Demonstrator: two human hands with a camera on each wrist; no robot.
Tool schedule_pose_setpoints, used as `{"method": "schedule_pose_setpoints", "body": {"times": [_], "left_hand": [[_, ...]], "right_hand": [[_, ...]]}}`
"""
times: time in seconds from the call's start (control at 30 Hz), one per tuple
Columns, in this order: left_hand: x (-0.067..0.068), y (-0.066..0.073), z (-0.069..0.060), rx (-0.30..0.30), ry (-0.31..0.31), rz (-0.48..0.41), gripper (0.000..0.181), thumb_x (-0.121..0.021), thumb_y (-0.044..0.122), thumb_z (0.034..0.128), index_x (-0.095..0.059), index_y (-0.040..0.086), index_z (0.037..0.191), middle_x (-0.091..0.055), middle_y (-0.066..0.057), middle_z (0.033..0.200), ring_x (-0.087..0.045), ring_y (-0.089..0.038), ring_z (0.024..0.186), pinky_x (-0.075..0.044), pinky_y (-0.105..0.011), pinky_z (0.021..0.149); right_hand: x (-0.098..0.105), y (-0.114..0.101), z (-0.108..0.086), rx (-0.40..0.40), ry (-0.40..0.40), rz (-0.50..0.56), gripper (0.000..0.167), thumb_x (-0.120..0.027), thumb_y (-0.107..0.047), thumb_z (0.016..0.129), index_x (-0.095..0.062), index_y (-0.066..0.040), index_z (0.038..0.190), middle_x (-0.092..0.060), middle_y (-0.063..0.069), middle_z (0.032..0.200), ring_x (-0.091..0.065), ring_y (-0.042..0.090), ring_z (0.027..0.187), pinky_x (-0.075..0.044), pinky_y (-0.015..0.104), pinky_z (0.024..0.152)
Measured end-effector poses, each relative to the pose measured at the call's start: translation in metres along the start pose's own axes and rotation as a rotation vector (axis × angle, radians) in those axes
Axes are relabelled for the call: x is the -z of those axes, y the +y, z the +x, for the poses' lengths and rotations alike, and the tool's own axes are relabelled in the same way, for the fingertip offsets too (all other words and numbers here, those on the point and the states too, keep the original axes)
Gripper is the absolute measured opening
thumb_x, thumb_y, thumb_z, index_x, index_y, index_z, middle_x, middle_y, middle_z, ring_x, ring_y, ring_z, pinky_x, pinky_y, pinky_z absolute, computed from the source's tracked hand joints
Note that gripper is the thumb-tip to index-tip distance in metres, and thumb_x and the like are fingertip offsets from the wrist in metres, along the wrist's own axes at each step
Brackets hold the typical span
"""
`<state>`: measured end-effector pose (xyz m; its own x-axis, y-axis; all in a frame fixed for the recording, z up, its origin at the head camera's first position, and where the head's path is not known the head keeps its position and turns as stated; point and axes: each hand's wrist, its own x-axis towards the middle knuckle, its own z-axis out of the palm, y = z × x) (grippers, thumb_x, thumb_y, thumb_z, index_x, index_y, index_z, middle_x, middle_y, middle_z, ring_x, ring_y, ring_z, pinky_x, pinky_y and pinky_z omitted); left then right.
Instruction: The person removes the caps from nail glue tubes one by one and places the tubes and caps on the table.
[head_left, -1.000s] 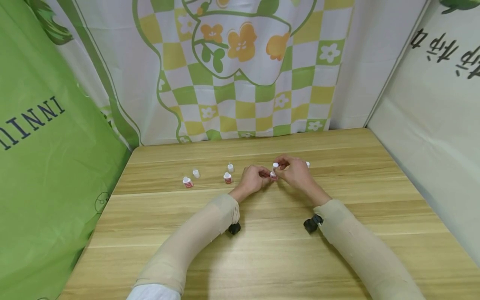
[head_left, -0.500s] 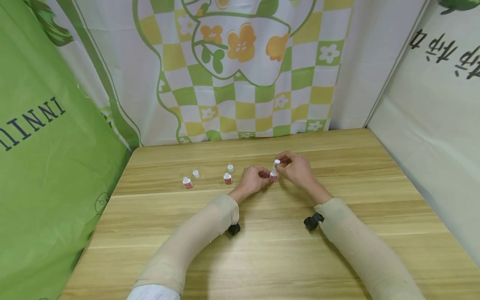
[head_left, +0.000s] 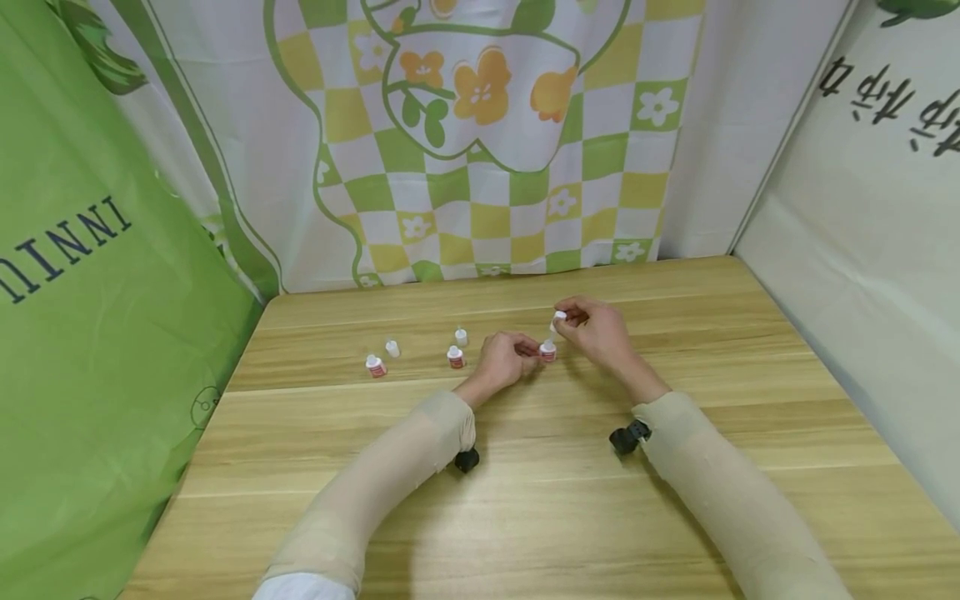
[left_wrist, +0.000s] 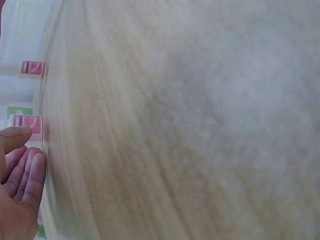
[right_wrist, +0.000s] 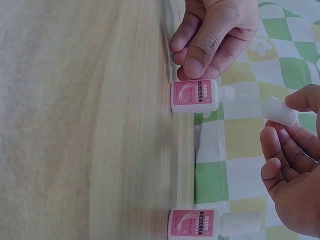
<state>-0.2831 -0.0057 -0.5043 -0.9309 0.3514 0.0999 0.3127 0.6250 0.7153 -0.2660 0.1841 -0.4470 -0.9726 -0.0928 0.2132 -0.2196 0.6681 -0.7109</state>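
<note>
A small white glue bottle [right_wrist: 195, 96] with a pink label stands upright on the table. My left hand [head_left: 507, 360] holds it at its left side, thumb against the label in the left wrist view. My right hand [head_left: 600, 337] pinches its white brush cap [right_wrist: 280, 111] between thumb and fingers. That cap is tilted above the neck and apart from it, with a thin clear brush between them. A second glue bottle [right_wrist: 192, 224], cap on, stands to the right; the right hand hides it in the head view.
Two uncapped glue bottles [head_left: 376, 366] stand left of my hands, each with a loose white cap [head_left: 393, 348] behind it. The wooden table [head_left: 525, 517] ends at a patterned cloth wall [head_left: 487, 208] at the back.
My right hand has lifted the brush cap up and slightly right, away from the bottle's neck. My left hand has stayed at the bottle.
</note>
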Motion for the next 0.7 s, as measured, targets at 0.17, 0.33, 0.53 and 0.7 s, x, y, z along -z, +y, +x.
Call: {"method": "schedule_pose_setpoints", "body": {"times": [0.17,0.33,0.53,0.7], "left_hand": [[0.002,0.002,-0.003,0.017,-0.001,-0.009,0.015,-0.077,0.021,0.0880,-0.078,0.012,0.100,-0.079,0.000,0.093,-0.074,-0.010,0.083,-0.056,-0.020,0.077],[0.003,0.002,-0.004,0.020,-0.003,-0.019,0.016,-0.078,0.021,0.0875,-0.078,0.012,0.101,-0.079,0.000,0.093,-0.073,-0.010,0.082,-0.055,-0.018,0.074],[0.005,0.001,-0.008,0.000,-0.005,-0.023,0.016,-0.078,0.021,0.0875,-0.077,0.011,0.100,-0.078,-0.002,0.094,-0.073,-0.011,0.082,-0.055,-0.019,0.075],[0.006,0.001,-0.011,0.002,-0.013,-0.026,0.016,-0.078,0.022,0.0874,-0.077,0.012,0.100,-0.077,-0.002,0.094,-0.072,-0.011,0.082,-0.055,-0.020,0.076]], "right_hand": [[0.001,0.000,0.002,0.004,0.006,0.001,0.029,-0.066,-0.026,0.095,-0.071,-0.005,0.115,-0.074,0.013,0.100,-0.068,0.026,0.091,-0.053,0.040,0.078],[0.002,0.001,0.003,0.007,0.013,-0.013,0.028,-0.064,-0.029,0.095,-0.071,-0.006,0.110,-0.073,0.013,0.098,-0.066,0.025,0.089,-0.052,0.036,0.076],[0.003,0.001,0.005,-0.008,0.036,-0.011,0.027,-0.064,-0.032,0.096,-0.070,-0.007,0.105,-0.071,0.010,0.094,-0.064,0.023,0.085,-0.049,0.032,0.074],[0.004,0.000,0.005,-0.023,0.064,0.013,0.027,-0.066,-0.035,0.095,-0.070,-0.009,0.103,-0.071,0.010,0.092,-0.063,0.022,0.083,-0.048,0.031,0.073]]}}
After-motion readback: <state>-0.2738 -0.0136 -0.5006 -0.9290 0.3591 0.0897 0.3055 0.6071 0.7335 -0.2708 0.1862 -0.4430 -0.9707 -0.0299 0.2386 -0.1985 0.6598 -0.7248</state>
